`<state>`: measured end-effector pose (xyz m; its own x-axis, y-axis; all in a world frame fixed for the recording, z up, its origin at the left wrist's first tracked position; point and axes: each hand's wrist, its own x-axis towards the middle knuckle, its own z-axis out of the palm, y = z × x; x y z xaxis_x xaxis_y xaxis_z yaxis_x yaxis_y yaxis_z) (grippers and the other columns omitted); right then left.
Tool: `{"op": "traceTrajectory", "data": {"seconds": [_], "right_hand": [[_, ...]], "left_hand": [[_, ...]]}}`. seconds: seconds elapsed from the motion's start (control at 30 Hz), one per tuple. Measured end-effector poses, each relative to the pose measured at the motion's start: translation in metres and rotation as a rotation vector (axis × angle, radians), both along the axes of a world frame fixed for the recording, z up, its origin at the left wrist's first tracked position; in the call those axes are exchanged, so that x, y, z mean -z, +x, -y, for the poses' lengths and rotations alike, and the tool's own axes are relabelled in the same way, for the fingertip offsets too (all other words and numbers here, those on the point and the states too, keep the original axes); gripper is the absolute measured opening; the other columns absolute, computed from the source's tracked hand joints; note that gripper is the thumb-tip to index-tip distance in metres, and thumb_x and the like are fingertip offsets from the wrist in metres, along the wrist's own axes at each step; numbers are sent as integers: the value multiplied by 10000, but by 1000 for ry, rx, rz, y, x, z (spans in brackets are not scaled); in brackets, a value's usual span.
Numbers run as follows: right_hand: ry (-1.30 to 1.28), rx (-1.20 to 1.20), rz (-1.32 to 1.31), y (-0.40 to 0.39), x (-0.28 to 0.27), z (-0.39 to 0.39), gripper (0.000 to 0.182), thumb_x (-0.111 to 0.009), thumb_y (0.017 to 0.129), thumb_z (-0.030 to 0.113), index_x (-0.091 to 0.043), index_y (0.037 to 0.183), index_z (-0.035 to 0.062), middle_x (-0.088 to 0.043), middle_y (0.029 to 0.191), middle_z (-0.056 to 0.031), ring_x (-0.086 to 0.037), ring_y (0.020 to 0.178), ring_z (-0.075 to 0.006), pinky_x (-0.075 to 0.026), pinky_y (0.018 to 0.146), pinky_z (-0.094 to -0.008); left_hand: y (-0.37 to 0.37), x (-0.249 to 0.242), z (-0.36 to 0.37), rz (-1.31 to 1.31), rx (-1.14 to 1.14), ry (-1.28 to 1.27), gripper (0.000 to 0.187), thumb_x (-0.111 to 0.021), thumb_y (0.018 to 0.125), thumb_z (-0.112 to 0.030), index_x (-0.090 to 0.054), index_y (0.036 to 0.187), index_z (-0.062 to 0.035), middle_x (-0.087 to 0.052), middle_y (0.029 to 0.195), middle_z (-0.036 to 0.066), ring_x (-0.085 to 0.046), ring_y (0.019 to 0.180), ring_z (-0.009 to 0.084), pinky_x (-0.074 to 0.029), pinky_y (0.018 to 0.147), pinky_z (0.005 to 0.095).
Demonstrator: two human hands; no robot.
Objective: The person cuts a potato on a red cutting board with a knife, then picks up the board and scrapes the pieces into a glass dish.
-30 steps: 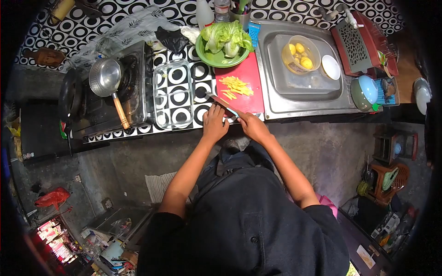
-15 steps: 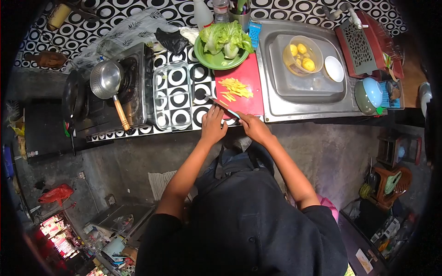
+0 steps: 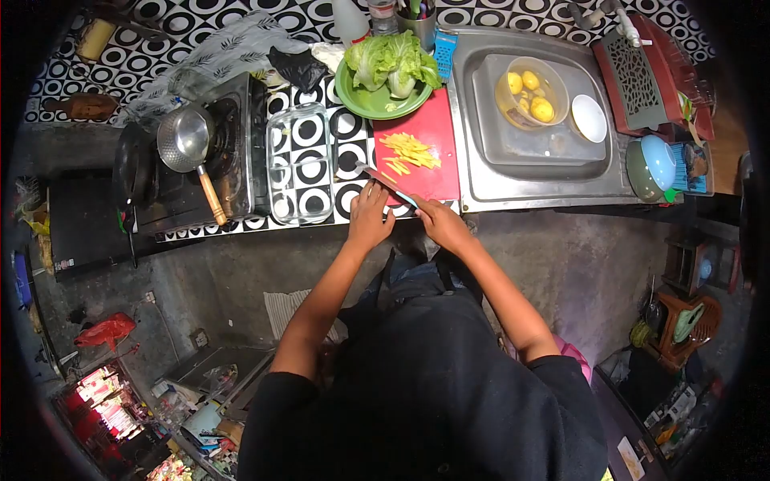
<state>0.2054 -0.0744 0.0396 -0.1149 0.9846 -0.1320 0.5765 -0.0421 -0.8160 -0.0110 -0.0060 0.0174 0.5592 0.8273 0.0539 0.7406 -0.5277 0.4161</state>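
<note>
The fingers [image 3: 431,212] of the right hand [image 3: 447,229] are wrapped round the light-blue handle of a knife [image 3: 388,182], with the handle pinched firmly in the grip. The fingers of the left hand [image 3: 370,218] are bent forward and set close to one another beside the blade, with the thumb held apart; whether anything is pressed beneath them cannot be told. The knife is held slantwise over the near left corner of a red cutting board [image 3: 440,183], its tip pointed away to the left. On the board, beyond the blade, a heap of thin yellow strips [image 3: 411,151] is spread, and a few are left nearer the knife. The far end of the board is overlapped by a green plate [image 3: 353,103], in which leafy greens [image 3: 393,66] are piled. To the left a clear glass dish [image 3: 301,216] is placed on the patterned tiles, and beyond it a saucepan [image 3: 183,144] is rested on the stove [image 3: 241,132]. To the right, in the metal sink [image 3: 468,178], yellow rounded pieces [image 3: 542,109] are held in a see-through tub [image 3: 560,96], with a small white dish [image 3: 589,119] set beside it
</note>
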Motion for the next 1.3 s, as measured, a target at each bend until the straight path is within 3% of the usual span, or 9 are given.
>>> {"op": "traceTrajectory", "data": {"seconds": [0.33,0.9,1.3], "right_hand": [[1,-1,-19,3,7,-1,451,-566,1018,167,-529,1463,103,-672,1042,-272,-652,1009,-456,-508,868,-520],[10,12,-37,2,9,-2,451,-575,1016,158,-536,1462,104,-681,1059,-279,-648,1034,-453,-505,888,-518],[9,8,-53,2,-3,-6,441,-575,1013,150,-554,1439,37,-686,1100,-297,-646,1050,-463,-501,914,-511]], "left_hand": [[-2,1,-1,-10,11,-22,584,-704,818,-172,-547,1355,-5,-502,1443,193,-425,1423,376,-382,1066,528],[-3,3,-2,-26,32,45,545,-676,796,-183,-599,1291,31,-536,1394,190,-452,1393,368,-407,1041,507],[-1,-3,-5,-44,45,24,607,-661,763,-174,-565,1321,46,-532,1383,189,-444,1387,360,-403,1034,504]]}}
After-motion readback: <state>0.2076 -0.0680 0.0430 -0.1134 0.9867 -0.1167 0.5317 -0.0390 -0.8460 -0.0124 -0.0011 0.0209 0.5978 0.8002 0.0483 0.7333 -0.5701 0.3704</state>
